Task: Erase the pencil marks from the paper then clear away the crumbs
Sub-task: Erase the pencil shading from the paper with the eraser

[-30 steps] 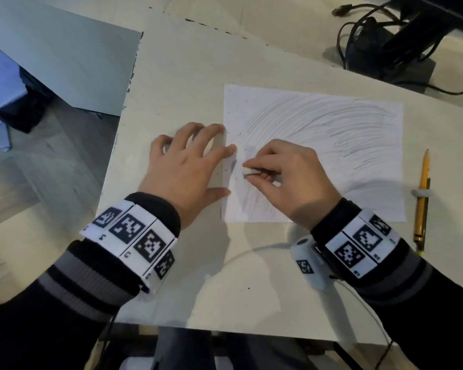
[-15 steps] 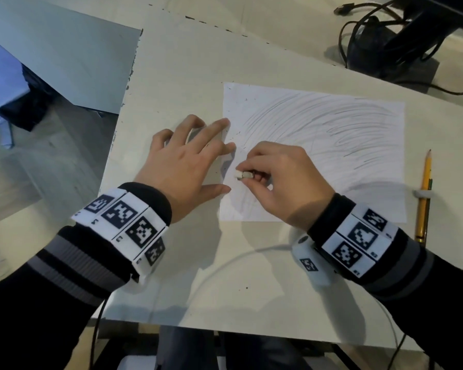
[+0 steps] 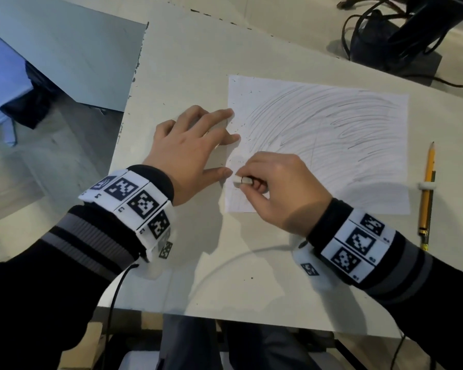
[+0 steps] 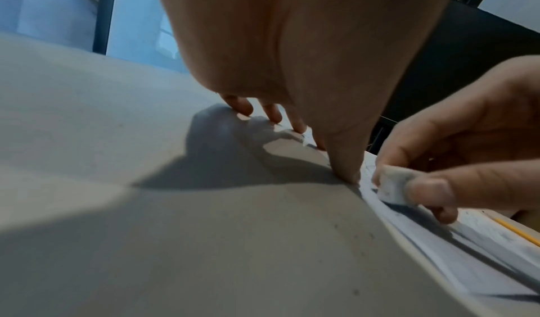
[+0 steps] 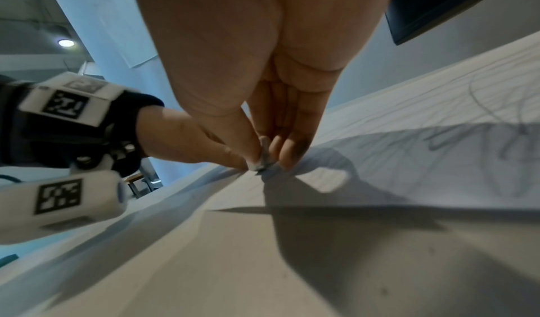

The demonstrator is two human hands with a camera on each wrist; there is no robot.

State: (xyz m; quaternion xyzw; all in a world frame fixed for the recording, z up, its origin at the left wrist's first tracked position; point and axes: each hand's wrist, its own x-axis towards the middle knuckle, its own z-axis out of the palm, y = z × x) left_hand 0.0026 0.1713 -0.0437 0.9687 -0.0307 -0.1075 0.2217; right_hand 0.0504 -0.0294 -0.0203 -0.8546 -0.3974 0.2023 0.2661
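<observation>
Right hand [image 3: 275, 188] pinches a small white blocky eraser [image 3: 242, 181] on the scribbled paper [image 3: 332, 134]; left hand [image 3: 187, 153], fingers spread flat, pins its nine-o'clock edge; a yellow pencil [image 3: 428, 188] lies at three o'clock.

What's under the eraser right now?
The eraser, pinched in the right hand, sits over the paper near its left edge. Faint pencil strokes surround it; the spot directly beneath is covered.
</observation>
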